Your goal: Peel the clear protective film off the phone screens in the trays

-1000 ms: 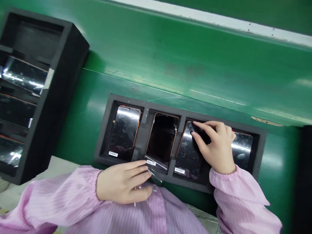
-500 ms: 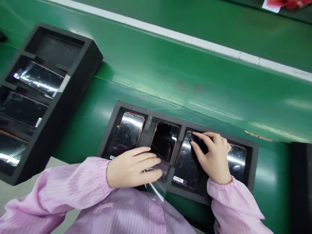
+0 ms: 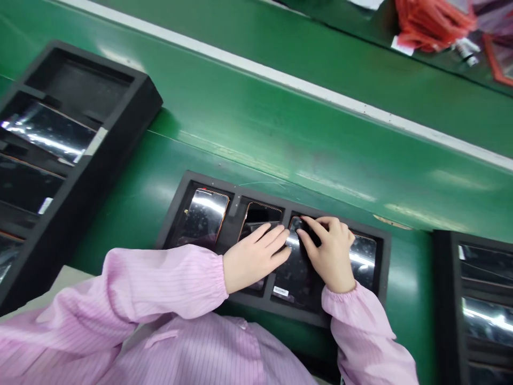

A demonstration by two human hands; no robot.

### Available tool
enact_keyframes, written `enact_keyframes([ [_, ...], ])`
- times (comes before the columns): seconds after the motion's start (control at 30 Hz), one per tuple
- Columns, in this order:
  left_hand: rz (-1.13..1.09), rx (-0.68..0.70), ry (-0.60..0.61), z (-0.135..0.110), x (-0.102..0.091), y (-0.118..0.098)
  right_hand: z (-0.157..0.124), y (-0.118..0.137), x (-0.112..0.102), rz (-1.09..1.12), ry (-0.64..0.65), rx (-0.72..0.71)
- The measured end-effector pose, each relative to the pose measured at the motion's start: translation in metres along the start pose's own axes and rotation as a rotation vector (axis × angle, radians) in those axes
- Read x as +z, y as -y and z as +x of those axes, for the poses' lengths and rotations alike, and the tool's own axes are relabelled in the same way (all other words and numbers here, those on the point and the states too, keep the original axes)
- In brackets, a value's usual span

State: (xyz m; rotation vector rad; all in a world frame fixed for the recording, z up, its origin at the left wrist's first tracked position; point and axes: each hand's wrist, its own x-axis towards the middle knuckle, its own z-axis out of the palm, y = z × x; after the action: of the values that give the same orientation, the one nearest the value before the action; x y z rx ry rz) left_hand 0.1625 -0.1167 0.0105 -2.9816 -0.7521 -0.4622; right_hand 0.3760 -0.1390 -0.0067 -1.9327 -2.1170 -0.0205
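Several dark smartphones with orange edges lie face up in the compartments of a black foam tray [image 3: 385,278] in front of me. My left hand [image 3: 256,256] lies flat over the second phone [image 3: 262,213], fingers stretched out, hiding most of its screen. At the upper edge of the third phone [image 3: 290,267], my right hand [image 3: 328,251] rests its index finger and thumb, the tips slightly apart. A small white label [image 3: 281,291] shows near that phone's lower end. To the left is the first phone [image 3: 206,216]; the fourth phone [image 3: 364,259] is partly behind my right hand.
Another foam tray [image 3: 140,101] with phones stands on the left, its top compartment holding no phone. A further tray [image 3: 444,299] with phones stands at the right edge. Beyond the white strip [image 3: 240,59] on the green bench [image 3: 224,128] lie red bags [image 3: 433,24].
My left hand has moved right and up, onto the second phone. The clear film hanging below it earlier is no longer visible. My right hand stays at the third phone's top. The view has shifted right.
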Motion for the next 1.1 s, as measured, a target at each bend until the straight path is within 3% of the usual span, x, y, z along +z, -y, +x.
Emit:
enact_keyframes([
  [0.17, -0.164, 0.224, -0.025, -0.003, 0.016, -0.007, -0.005, -0.005, -0.004, 0.161, -0.018, -0.036],
  [0.27, -0.266, 0.338, -0.05, -0.01, 0.018, -0.006, -0.01, -0.011, -0.01, 0.234, 0.057, -0.146],
  [0.37, -0.314, 0.378, -0.075, -0.014, 0.019, -0.005, -0.02, -0.016, -0.025, 0.304, 0.172, -0.214],
  [0.47, -0.343, 0.398, -0.09, -0.016, 0.019, -0.006, -0.039, -0.015, -0.052, 0.416, 0.248, -0.144],
  [0.63, -0.359, 0.364, -0.048, -0.016, 0.016, -0.007, -0.074, 0.01, -0.088, 0.764, 0.307, 0.0],
  [0.8, -0.348, 0.324, -0.037, -0.017, 0.013, -0.009, -0.073, 0.049, -0.076, 1.309, 0.35, -0.005],
  [0.93, -0.354, 0.276, -0.041, -0.017, 0.013, -0.01, -0.061, 0.066, -0.053, 1.52, 0.22, 0.32],
  [1.1, -0.375, 0.176, 0.039, -0.021, 0.011, -0.011, -0.054, 0.05, -0.037, 1.784, 0.047, 0.756],
])
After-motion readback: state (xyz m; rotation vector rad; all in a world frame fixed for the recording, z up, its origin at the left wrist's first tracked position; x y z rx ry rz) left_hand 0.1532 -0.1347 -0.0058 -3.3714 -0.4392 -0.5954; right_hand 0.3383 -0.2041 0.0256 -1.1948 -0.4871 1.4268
